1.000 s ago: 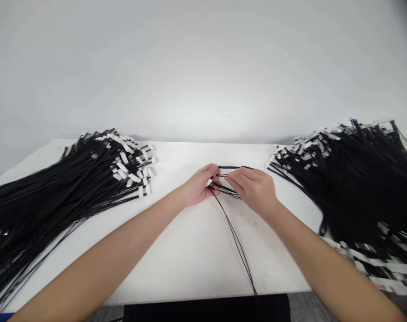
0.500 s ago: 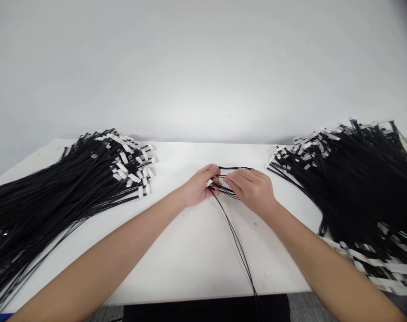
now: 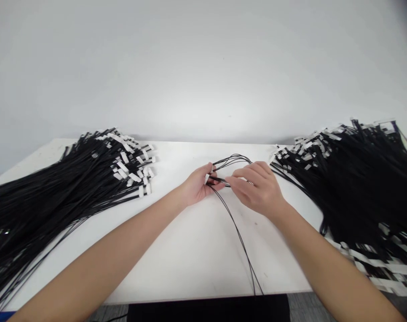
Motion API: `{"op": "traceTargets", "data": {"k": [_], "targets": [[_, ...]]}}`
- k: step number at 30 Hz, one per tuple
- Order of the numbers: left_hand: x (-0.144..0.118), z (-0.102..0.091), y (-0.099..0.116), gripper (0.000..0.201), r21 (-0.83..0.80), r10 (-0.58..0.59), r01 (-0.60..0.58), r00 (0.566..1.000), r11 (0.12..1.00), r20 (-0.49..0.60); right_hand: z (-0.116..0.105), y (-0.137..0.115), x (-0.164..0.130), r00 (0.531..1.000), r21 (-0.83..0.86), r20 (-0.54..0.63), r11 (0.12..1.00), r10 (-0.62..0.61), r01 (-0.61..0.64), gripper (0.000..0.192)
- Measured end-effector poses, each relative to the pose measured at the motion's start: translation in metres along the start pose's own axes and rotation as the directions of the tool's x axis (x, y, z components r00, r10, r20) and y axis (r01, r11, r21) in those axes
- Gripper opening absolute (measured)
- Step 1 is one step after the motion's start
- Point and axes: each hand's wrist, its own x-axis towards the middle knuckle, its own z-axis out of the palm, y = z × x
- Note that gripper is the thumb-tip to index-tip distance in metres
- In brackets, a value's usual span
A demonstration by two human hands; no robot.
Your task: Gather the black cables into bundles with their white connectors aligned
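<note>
My left hand (image 3: 200, 184) is closed around a thin black cable (image 3: 235, 219) near the middle of the table. A small white connector (image 3: 207, 179) shows between its fingers. From this hand several black strands arch up and over to my right hand (image 3: 255, 185), while others trail down past the table's front edge. The right hand is closed, its thumb and fingertips pinching strands of the same cable just right of the left hand. Its far fingers hide part of the loop.
A large heap of black cables with white connectors (image 3: 123, 167) lies at the left. Another heap of black cables (image 3: 364, 188) covers the right side, with white ends at top and bottom. A pale wall (image 3: 203, 67) stands behind the white table (image 3: 176, 259).
The right hand has moved slightly right and its fingers have loosened a little. The strands between the hands now bow upward in a higher arch. The left hand stays nearly in place.
</note>
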Motion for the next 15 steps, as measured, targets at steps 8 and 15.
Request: {"op": "traceTargets", "data": {"k": [8, 15], "targets": [[-0.0030, 0.0031, 0.0010, 0.013, 0.003, 0.012, -0.012, 1.000, 1.000, -0.024, 0.0055, -0.0064, -0.0008, 0.953, 0.165, 0.208, 0.968, -0.220, 0.188, 0.023], [-0.0028, 0.0025, 0.0013, 0.012, -0.014, -0.006, 0.006, 1.000, 1.000, -0.004, 0.0040, -0.0005, -0.0007, 0.976, 0.290, 0.149, 0.951, -0.156, 0.108, 0.016]]}}
